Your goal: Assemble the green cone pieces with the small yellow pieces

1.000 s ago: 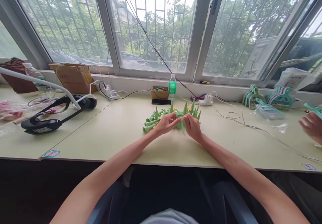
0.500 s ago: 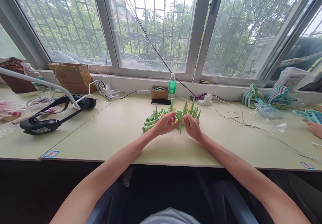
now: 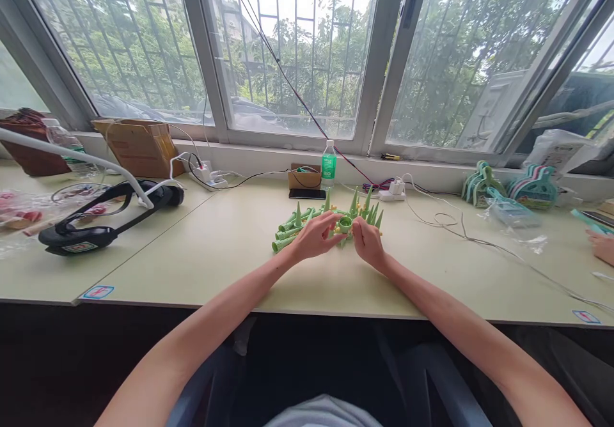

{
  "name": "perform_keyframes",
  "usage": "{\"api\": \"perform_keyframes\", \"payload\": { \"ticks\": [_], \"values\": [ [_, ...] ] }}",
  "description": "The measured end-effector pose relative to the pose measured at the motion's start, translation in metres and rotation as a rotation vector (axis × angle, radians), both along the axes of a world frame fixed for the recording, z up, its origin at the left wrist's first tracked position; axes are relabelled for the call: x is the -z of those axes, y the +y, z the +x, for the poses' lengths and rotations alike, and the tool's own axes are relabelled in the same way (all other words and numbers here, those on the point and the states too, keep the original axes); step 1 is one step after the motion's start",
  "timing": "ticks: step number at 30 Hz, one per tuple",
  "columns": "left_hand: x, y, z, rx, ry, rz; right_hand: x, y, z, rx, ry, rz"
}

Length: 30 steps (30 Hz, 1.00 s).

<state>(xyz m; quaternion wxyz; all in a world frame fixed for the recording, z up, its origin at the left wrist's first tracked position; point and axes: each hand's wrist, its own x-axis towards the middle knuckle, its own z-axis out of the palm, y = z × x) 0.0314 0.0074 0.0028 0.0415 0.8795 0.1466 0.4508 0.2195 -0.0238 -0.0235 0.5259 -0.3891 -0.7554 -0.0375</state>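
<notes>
Fingers of the left hand (image 3: 314, 235) stand apart in a loose C, forefinger above, thumb below; whether they press on anything, cannot tell. Right hand (image 3: 368, 241) curled tight, fingertips pinched at the right side of a green cup-shaped piece (image 3: 345, 224); the exact grip is hidden by the knuckles. Piece sits between the two hands, hollow mouth tipped up toward the wearer, just beside the left forefinger and thumb. Step in hand, by my reading: two-handed handling of this one piece, the right hand steadying, the left ready to support or turn it. Next move would seem to call for a firm right pinch and a light left touch, the mouth kept in sight, nothing knocked behind. Close by, around and beyond the hands: green tubes (image 3: 284, 245) lying to the left, pointed green spikes (image 3: 354, 203) standing up behind, all on the pale tabletop (image 3: 307, 286). Farther back, a dark phone (image 3: 307, 194) lies flat before a small carton (image 3: 306, 177), bottle (image 3: 329, 163) upright beside it.
</notes>
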Motion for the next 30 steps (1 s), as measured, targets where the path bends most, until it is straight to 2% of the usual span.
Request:
{"api": "perform_keyframes", "payload": {
  "ticks": [19, 26, 30],
  "values": [
    [0.0020, 0.0029, -0.0031, -0.094, 0.035, 0.137, -0.0010, 0.0010, -0.0010, 0.000, -0.040, -0.016],
    [0.0029, 0.0020, -0.0047, -0.125, 0.077, 0.271, -0.0008, 0.0005, -0.0026, -0.025, -0.056, 0.019],
    [0.0031, 0.0016, -0.0043, -0.133, 0.081, 0.299, -0.0010, 0.0006, -0.0044, -0.027, -0.053, 0.038]
  ]
}}
